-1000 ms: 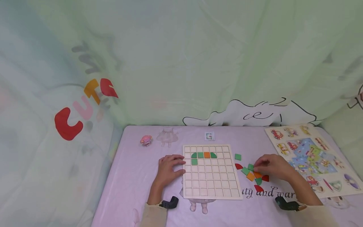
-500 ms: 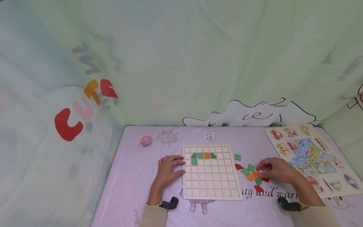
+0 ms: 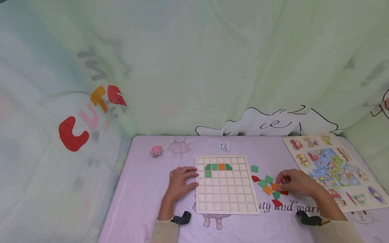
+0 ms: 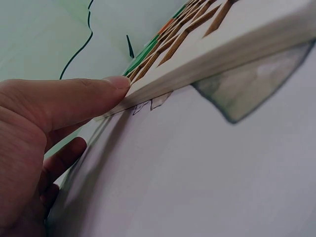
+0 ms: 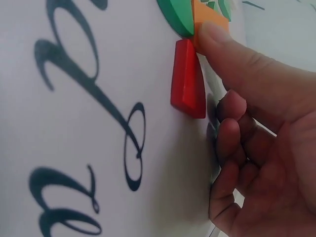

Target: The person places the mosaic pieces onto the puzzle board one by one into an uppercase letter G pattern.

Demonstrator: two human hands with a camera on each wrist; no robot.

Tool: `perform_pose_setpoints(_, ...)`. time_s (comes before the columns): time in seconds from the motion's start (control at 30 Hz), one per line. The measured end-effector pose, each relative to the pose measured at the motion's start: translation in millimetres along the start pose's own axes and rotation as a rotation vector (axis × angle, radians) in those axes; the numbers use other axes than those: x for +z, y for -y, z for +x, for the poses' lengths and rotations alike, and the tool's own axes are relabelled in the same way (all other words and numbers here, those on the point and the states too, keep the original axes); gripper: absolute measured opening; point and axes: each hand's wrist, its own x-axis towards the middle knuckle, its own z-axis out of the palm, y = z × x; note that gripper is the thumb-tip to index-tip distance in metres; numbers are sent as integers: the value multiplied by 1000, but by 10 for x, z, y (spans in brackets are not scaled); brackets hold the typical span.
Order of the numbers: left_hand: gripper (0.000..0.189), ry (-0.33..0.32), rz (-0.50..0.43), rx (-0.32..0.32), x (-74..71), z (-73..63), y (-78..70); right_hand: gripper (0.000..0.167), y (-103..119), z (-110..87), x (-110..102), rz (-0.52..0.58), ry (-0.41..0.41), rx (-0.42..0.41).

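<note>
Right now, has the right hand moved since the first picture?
Yes. The right hand has shifted slightly to the right, farther from the wooden grid board, which looks like it stayed put.

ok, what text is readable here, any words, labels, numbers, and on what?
"CUT" on the left curtain; fourth, red letter warped, unclear.
"uty and war" on the tablecloth; rest hidden at the grid board and right forearm.
Grey letters, left curtain: blurred.
Black script, back curtain: not legible.
Small card: too small.
No numbers readable.
</note>
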Motion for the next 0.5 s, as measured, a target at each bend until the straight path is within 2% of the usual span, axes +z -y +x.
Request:
perform_pose_setpoints(0.3, 31, 11, 3, -12, 9, -1, 14, 27, 104, -3, 30, 42, -33, -22)
perform_pose_setpoints(0.5, 30, 3, 14, -4, 4, -4, 6, 29, 299, 71, 164, 173, -85, -60)
